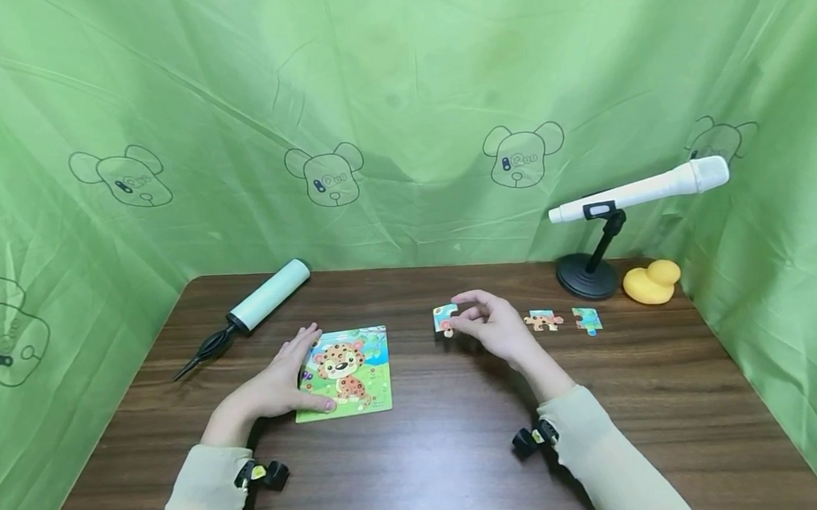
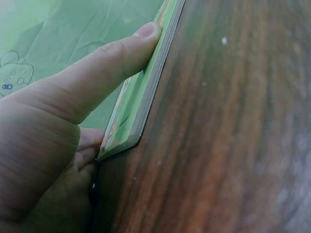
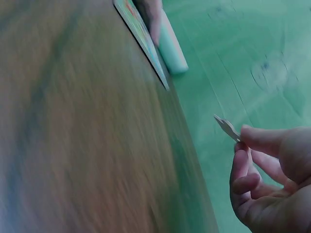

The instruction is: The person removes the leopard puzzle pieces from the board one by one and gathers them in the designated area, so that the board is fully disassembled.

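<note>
A square jigsaw puzzle (image 1: 367, 370) with a cartoon leopard on a green and blue background lies on the table. My left hand (image 1: 278, 381) rests at its left side, the straight thumb lying across the near corner and the other fingers stretched along the left edge. In the left wrist view the thumb presses on the puzzle's top (image 2: 129, 119) near its rim. To the right of the puzzle, my right hand (image 1: 497, 328) pinches a small puzzle piece (image 1: 443, 313) between thumb and fingertips. The right wrist view shows this piece (image 3: 226, 127) edge-on, raised off the table.
Two loose puzzle pieces, a leopard-spotted one (image 1: 543, 321) and a blue-green one (image 1: 589, 320), lie right of my right hand. Behind them are a white microphone (image 1: 648, 190) on a black stand (image 1: 587, 276) and a yellow rubber duck (image 1: 651, 282). A hand pump (image 1: 268, 298) lies at the back left.
</note>
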Action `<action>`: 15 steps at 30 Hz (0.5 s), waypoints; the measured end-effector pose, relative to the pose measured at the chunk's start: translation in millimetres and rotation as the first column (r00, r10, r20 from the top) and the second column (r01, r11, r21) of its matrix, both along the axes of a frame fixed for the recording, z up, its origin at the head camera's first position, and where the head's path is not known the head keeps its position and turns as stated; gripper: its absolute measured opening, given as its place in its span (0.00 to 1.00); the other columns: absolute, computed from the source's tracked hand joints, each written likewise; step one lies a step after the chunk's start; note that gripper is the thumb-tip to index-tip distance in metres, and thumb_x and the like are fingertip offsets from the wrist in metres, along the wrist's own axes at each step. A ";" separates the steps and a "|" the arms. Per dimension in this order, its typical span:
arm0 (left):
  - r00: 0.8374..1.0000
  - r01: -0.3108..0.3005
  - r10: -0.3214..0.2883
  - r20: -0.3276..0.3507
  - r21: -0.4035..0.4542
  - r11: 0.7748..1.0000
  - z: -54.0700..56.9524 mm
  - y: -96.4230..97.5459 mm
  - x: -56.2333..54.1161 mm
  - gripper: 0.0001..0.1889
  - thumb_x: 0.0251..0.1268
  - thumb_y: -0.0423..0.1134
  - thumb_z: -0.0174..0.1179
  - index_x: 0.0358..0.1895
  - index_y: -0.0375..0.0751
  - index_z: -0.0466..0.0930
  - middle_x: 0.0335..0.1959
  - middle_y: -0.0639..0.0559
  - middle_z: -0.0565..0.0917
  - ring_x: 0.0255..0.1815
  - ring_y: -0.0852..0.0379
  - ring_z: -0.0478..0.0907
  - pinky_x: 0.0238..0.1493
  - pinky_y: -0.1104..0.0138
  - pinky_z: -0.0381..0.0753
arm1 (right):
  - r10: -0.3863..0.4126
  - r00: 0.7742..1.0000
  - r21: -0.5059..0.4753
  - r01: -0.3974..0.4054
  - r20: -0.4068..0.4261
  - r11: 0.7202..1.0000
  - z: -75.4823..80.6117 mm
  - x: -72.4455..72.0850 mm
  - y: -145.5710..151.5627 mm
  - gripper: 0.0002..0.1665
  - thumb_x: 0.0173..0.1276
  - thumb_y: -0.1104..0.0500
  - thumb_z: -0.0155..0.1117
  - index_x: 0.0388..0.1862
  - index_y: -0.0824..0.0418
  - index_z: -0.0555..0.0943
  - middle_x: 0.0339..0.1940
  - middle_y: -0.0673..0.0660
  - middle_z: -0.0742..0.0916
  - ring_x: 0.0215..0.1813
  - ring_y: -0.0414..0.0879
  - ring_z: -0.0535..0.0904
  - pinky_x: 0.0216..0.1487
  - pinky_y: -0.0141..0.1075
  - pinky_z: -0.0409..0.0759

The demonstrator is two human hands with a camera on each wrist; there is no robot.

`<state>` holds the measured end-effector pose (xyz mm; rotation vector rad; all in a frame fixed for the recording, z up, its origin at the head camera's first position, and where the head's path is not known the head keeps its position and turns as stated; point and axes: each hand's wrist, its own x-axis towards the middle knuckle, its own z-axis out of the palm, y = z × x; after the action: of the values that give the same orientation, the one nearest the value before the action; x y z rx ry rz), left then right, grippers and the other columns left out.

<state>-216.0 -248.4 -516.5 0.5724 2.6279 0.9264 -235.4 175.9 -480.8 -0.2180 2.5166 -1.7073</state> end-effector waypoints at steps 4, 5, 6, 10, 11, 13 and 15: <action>1.000 0.002 -0.002 0.000 0.000 1.000 -1.1 0.5 -0.3 0.74 0.51 0.65 0.85 0.90 0.35 0.45 0.91 0.34 0.44 0.91 0.32 0.36 0.86 0.35 0.37 | -0.027 0.999 0.077 0.029 -0.019 0.997 -2.7 -7.5 29.3 0.27 0.73 0.55 0.80 0.68 0.59 0.85 0.43 0.56 0.95 0.44 0.51 0.90 0.41 0.36 0.81; 1.000 0.001 -0.001 0.001 0.000 1.000 -0.9 0.7 -0.2 0.74 0.51 0.65 0.84 0.90 0.35 0.45 0.91 0.34 0.44 0.91 0.32 0.36 0.86 0.35 0.37 | -0.037 0.999 0.102 0.040 -0.028 0.994 -3.5 -9.7 36.3 0.27 0.72 0.55 0.81 0.67 0.58 0.85 0.43 0.56 0.95 0.44 0.51 0.90 0.40 0.36 0.81; 1.000 0.000 0.000 0.001 0.000 1.000 -0.6 0.7 -0.1 0.74 0.51 0.65 0.85 0.90 0.34 0.45 0.91 0.34 0.44 0.91 0.32 0.36 0.86 0.35 0.37 | -0.043 0.998 0.120 0.047 -0.037 0.992 -4.6 -12.0 43.2 0.27 0.72 0.55 0.81 0.67 0.58 0.86 0.43 0.55 0.95 0.43 0.51 0.90 0.37 0.35 0.81; 1.000 -0.004 0.004 0.001 0.000 1.000 0.2 0.4 0.2 0.73 0.51 0.65 0.85 0.90 0.34 0.45 0.91 0.34 0.44 0.91 0.32 0.36 0.86 0.35 0.38 | -0.042 0.997 0.180 0.052 -0.057 0.982 -8.3 -18.8 66.7 0.25 0.72 0.56 0.80 0.65 0.58 0.86 0.42 0.55 0.95 0.40 0.53 0.89 0.32 0.35 0.79; 1.000 -0.003 0.003 0.001 0.002 1.000 0.3 0.2 0.2 0.73 0.51 0.65 0.85 0.90 0.34 0.45 0.91 0.34 0.44 0.91 0.32 0.36 0.86 0.35 0.38 | -0.042 0.997 0.188 0.053 -0.060 0.981 -8.9 -19.9 71.2 0.24 0.72 0.56 0.81 0.65 0.57 0.87 0.42 0.54 0.95 0.40 0.53 0.89 0.32 0.36 0.79; 1.000 -0.001 0.001 0.001 0.005 1.000 0.2 -0.2 0.1 0.73 0.51 0.65 0.85 0.90 0.34 0.45 0.91 0.34 0.44 0.91 0.32 0.36 0.86 0.35 0.38 | -0.034 0.997 0.204 0.047 -0.067 0.978 -10.5 -21.5 78.7 0.23 0.73 0.56 0.80 0.65 0.56 0.87 0.41 0.54 0.95 0.40 0.52 0.88 0.33 0.36 0.79; 1.000 0.000 0.000 0.001 0.009 1.000 0.2 -0.3 0.1 0.73 0.51 0.65 0.85 0.90 0.34 0.45 0.91 0.34 0.44 0.91 0.32 0.36 0.86 0.35 0.38 | -0.029 0.996 0.227 0.047 -0.083 0.973 -12.0 -22.6 84.0 0.23 0.73 0.57 0.80 0.64 0.56 0.88 0.41 0.53 0.95 0.39 0.50 0.88 0.33 0.36 0.79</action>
<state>-215.8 -248.8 -516.3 0.5739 2.6247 0.9383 -258.0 259.9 -492.8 -0.2246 2.7642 -1.4293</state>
